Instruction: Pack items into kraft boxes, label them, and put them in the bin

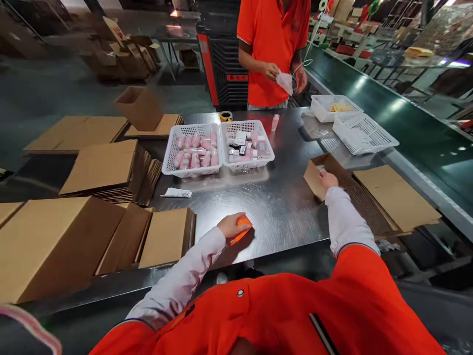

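No words or numbers can be read here. The labels on the small bottles [195, 150] in the white basket [168, 165] are too blurry.

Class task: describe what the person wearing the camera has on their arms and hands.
Both arms wear pale pinkish-white long sleeves with gathered cuffs, under an orange vest-like top with a white snap button. The left hand and right hand are bare: no gloves, no visible rings or watch.

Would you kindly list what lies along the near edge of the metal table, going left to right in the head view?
Big closed carton → flat cardboard piece → left hand on the orange tool → right hand at the small open box → flattened cartons.
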The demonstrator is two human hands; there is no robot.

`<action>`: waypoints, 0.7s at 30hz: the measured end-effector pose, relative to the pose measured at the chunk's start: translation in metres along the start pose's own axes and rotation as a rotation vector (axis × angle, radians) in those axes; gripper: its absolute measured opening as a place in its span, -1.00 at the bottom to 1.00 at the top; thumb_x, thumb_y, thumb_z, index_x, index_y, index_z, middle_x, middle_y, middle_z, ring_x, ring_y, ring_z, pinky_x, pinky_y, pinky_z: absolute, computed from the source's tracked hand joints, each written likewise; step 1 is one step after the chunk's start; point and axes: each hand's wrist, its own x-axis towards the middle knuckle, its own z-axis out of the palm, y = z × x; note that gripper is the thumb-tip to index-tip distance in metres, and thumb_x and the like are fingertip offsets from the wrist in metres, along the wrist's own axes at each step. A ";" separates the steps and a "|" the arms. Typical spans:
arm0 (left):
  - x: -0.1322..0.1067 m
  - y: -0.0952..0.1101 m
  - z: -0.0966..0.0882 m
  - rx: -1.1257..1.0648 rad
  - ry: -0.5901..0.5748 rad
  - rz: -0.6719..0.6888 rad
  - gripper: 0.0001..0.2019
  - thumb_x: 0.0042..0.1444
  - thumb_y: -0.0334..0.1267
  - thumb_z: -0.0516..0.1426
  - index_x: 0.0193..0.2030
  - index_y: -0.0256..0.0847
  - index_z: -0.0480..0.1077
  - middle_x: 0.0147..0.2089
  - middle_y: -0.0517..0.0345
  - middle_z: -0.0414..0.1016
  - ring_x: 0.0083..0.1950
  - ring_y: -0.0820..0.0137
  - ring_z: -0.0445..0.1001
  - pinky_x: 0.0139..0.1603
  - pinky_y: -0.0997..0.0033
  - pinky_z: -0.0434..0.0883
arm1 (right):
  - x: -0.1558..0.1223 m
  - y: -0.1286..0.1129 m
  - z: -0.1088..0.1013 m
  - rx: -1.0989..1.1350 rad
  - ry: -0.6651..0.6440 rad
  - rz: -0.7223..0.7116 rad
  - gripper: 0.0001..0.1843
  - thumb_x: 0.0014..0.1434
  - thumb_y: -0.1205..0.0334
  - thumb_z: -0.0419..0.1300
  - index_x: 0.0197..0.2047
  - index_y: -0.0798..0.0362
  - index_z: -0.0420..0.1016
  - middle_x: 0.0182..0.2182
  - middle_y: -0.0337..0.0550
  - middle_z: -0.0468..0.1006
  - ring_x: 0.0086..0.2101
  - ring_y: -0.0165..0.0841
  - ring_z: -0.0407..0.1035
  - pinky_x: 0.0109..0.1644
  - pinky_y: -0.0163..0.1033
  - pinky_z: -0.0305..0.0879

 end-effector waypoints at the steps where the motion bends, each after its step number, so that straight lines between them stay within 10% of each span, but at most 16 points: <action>1: 0.010 0.008 -0.004 0.053 0.025 -0.013 -0.33 0.35 -0.01 0.19 0.53 -0.18 0.28 0.36 -0.05 0.48 0.30 0.17 0.53 0.26 0.40 0.45 | -0.008 -0.007 0.007 0.017 -0.024 -0.048 -0.66 0.49 0.33 0.07 0.07 0.29 0.64 -0.11 0.28 0.65 -0.12 -0.24 0.55 -0.05 -0.23 0.27; 6: 0.026 0.016 -0.019 0.189 0.101 -0.041 -0.36 0.38 -0.05 0.18 0.54 -0.15 0.26 0.28 -0.16 0.54 0.28 0.03 0.53 0.25 0.21 0.42 | -0.072 -0.057 0.047 0.097 -0.140 -0.595 -0.72 0.42 0.23 0.19 0.07 0.06 0.69 0.02 0.04 0.69 -0.06 -0.17 0.58 -0.03 -0.21 0.38; 12: -0.036 -0.026 -0.004 0.398 -0.007 0.121 -0.43 0.43 -0.06 0.11 0.54 0.00 0.28 0.17 -0.09 0.62 0.11 0.07 0.62 0.15 0.22 0.45 | -0.135 -0.091 0.056 0.237 -0.347 -1.184 -0.76 0.39 0.18 0.20 -0.07 0.00 0.72 -0.11 -0.07 0.73 -0.10 -0.19 0.59 0.08 -0.14 0.43; 16: -0.071 -0.040 0.010 0.404 -0.059 0.111 -0.23 0.43 -0.04 0.08 0.67 -0.07 -0.10 0.03 -0.12 0.66 0.01 0.09 0.65 0.04 0.26 0.47 | -0.135 -0.094 0.036 0.284 -0.005 -0.740 -0.50 0.34 0.00 0.30 0.20 0.18 0.58 0.13 0.24 0.60 0.15 0.01 0.48 0.28 0.04 0.36; 19: -0.065 -0.033 0.012 0.421 -0.103 0.077 -0.16 0.41 -0.01 0.08 0.68 -0.14 -0.21 -0.02 -0.15 0.66 0.02 0.05 0.64 0.06 0.24 0.46 | -0.126 -0.107 0.025 0.014 -0.069 -0.252 -0.51 0.36 0.09 0.27 0.15 0.35 0.57 0.02 0.45 0.60 0.06 0.11 0.53 0.13 0.03 0.45; 21: -0.051 -0.025 0.011 0.432 -0.133 0.095 -0.15 0.40 -0.02 0.09 0.68 -0.16 -0.19 0.01 -0.21 0.65 0.07 0.00 0.63 0.10 0.20 0.45 | -0.124 -0.122 0.023 -0.112 -0.168 -0.200 -0.65 0.39 0.29 0.16 0.07 0.35 0.62 -0.03 0.44 0.62 0.04 0.07 0.57 0.06 -0.06 0.46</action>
